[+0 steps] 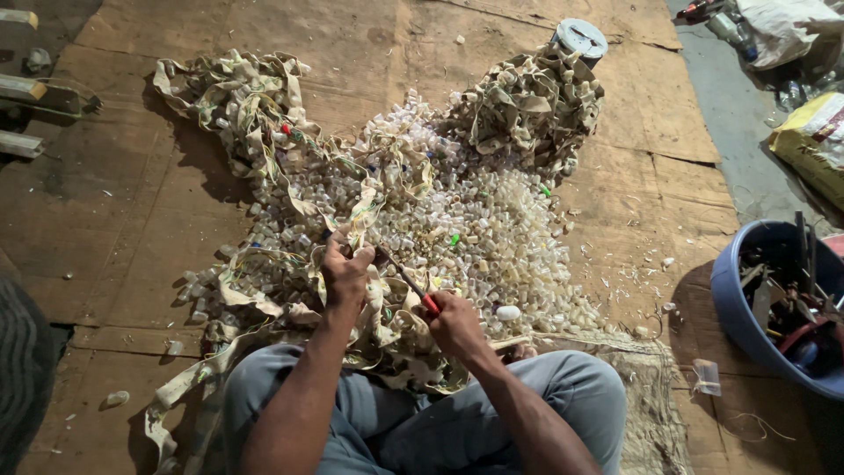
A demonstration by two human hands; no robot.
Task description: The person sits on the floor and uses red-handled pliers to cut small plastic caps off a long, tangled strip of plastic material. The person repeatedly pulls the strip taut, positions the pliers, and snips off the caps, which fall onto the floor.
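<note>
My left hand (345, 271) grips a cream fabric strip (362, 222) studded with small sockets and thin coloured wires, pulling it up from the heap. In my right hand (455, 322) is a red-handled tool (406, 279), its thin dark blade pointing up-left to the strip just by my left fingers. A wide pile of small whitish plastic caps (475, 230) covers the cardboard ahead of me. More tangled strip (255, 101) lies at the left and a mound of it (532, 105) at the back right. My grey-trousered knees (563, 387) frame the bottom.
Brown cardboard sheets (141, 220) cover the floor. A blue tub (734, 303) of tools and scrap stands at the right. A round grey lid (580, 37) sits behind the far mound. Sacks and bottles (787, 35) lie at the top right; a woven mat (651, 387) lies beside my right knee.
</note>
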